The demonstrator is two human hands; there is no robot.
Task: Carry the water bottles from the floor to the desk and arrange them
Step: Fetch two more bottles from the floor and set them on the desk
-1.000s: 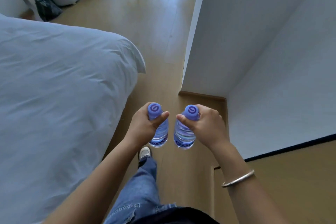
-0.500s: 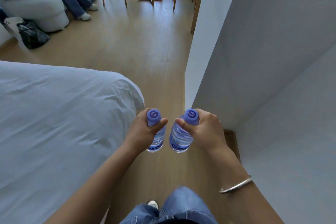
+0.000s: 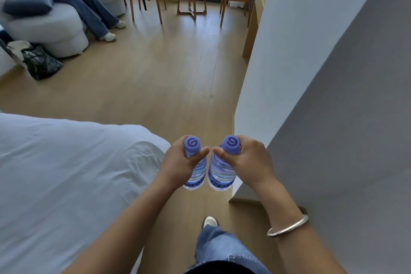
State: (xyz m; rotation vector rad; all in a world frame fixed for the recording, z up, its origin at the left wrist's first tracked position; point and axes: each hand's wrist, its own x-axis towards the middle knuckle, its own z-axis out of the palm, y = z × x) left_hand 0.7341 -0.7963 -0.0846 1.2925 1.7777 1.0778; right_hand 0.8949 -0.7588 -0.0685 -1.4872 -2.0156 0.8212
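Two water bottles, in transit: left hand [image 3: 181,163] and right hand [image 3: 249,160] are each clasping one bottle's neck, left bottle [image 3: 195,176] and right bottle [image 3: 221,172] hanging upright, presumably for steady carrying.

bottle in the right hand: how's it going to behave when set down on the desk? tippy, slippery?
The right-hand bottle looks full, so probably heavy for its size and fairly stiff. It is tall and narrow, so it may tip if set down tilted. The ribbed clear wall should give some grip; the right hand holds it near the purple cap, so it may swing.

Two upright purple-capped water bottles [image 3: 219,168], side by side, held aloft.
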